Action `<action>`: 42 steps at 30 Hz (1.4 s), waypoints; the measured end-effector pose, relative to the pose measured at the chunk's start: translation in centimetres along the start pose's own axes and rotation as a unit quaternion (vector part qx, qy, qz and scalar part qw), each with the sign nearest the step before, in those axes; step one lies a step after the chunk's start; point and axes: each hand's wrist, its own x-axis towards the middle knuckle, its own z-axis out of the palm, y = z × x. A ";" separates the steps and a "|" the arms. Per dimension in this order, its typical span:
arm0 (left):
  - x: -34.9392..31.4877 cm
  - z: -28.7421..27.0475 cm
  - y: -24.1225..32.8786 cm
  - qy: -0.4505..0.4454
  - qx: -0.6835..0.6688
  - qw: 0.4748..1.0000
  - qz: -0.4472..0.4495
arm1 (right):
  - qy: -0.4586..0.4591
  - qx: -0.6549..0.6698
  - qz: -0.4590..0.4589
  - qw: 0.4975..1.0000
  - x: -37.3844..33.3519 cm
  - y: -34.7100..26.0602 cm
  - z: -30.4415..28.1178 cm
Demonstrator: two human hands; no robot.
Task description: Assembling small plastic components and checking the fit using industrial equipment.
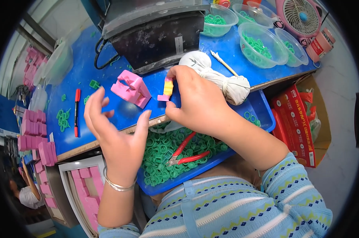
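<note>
Striped sweater (227,212) fills the bottom. Left hand (122,146), spread, crosses the counter (64,141) edge; right hand (199,101) pinches a yellow-pink piece (168,88) mid-frame.

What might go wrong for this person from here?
The small yellow-and-pink piece pinched in the right hand could slip away. The pink block stands near the table edge, so the left hand might knock it off. The red-handled cutters lie loose on the green pieces and could nick a reaching finger.
</note>
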 end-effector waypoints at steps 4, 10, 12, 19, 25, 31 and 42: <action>1.5 1.7 -1.4 -0.023 -0.146 0.979 -0.143 | -0.081 -0.007 0.061 0.995 0.3 -0.4 -0.2; 1.1 -1.1 -2.6 -0.056 -0.307 0.925 -0.217 | -0.083 -0.073 0.032 0.993 -0.3 -0.6 -0.9; 0.8 -2.4 -2.8 -0.081 -0.320 0.925 -0.187 | -0.078 -0.074 0.018 0.994 -0.5 -0.8 -1.5; 0.6 -2.8 -3.0 -0.175 -0.344 0.920 -0.066 | 0.004 0.049 -0.232 0.971 0.3 -2.0 -1.2; 0.9 -2.4 -5.6 -0.162 -0.296 0.940 -0.045 | 0.000 0.106 -0.253 0.962 -0.7 -2.0 -0.1; 0.7 -3.3 -5.0 -0.074 0.123 0.973 0.180 | -0.014 0.102 -0.238 0.966 -4.0 -0.3 0.8; -1.9 -1.6 -1.9 -0.158 0.000 0.987 0.014 | -0.036 0.118 -0.223 0.967 -6.0 -0.7 0.4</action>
